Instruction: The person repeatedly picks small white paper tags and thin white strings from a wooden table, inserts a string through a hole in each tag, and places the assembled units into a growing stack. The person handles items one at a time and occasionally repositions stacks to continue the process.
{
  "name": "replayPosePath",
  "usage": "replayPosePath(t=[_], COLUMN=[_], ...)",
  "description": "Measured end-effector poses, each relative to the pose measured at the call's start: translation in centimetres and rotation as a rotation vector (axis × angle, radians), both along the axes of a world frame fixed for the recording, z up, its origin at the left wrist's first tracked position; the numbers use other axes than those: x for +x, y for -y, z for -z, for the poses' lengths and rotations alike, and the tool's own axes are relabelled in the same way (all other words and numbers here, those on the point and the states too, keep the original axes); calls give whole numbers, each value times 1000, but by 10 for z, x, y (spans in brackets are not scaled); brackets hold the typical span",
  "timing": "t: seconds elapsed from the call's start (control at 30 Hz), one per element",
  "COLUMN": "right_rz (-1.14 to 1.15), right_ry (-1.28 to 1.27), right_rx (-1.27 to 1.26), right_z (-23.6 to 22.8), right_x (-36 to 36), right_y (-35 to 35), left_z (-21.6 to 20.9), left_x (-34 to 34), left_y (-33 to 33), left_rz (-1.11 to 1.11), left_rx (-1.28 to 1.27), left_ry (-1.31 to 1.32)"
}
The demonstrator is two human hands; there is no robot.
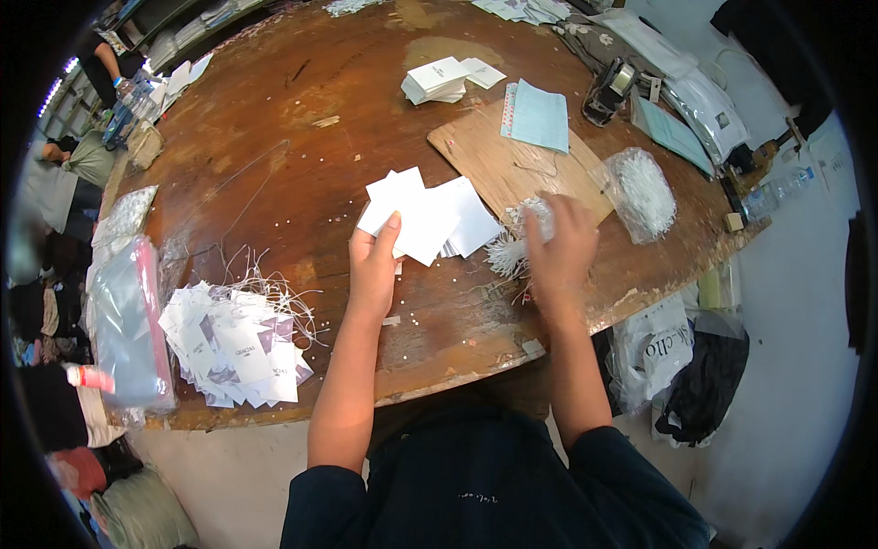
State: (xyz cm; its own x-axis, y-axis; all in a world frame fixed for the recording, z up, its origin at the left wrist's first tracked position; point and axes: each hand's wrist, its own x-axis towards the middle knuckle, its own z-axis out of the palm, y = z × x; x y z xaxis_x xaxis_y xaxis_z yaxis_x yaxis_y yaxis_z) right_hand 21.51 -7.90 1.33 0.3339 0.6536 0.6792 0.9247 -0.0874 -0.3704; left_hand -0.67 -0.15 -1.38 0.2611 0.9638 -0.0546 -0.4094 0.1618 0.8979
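A brown wooden surface [302, 192] with worn, pale patches and small scattered white specks fills most of the frame, with a pale wall [777, 366] at the right. At the center, the person's left hand [373, 270] grasps several fanned blank white paper cards [407, 215], the thumb pressed on top of them. Just right of these lies a stack of white cards [474, 220], partly overlapped by the held ones. Right of center, the right hand [562, 256] is at a bundle of thin white strings [505, 254], fingers bent; whether it grips any strings cannot be told.

Behind the strings is a flat light-brown wooden board [476, 146], bearing a light-blue rectangular sheet [541, 117]. A clear plastic bag of white strings [643, 197] sits by the board's right edge. In the upper center stands a neat stack of small white cards [435, 82]; a black tape dispenser [604, 96] is at the upper right. At the lower left, a loose pile of printed, strung white-and-grey tags [233, 343] lies beside a clear plastic packet with a pink edge [133, 329].
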Motion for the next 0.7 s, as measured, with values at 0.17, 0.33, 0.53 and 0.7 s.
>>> replayPosePath(t=[0.17, 0.33, 0.53, 0.7], right_rz=[178, 115, -23, -120], right_ry=[-108, -188, -515, -665], right_rx=[-223, -130, -44, -93], right_z=[-4, -7, -19, -23], right_x=[37, 34, 40, 49], right_y=[10, 10, 9, 4], left_z=[0, 1, 3, 3], left_x=[4, 3, 3, 3], left_y=[1, 1, 0, 2], left_rz=[3, 34, 21, -7], left_rx=[-6, -11, 2, -8], left_ry=[-10, -1, -53, -18])
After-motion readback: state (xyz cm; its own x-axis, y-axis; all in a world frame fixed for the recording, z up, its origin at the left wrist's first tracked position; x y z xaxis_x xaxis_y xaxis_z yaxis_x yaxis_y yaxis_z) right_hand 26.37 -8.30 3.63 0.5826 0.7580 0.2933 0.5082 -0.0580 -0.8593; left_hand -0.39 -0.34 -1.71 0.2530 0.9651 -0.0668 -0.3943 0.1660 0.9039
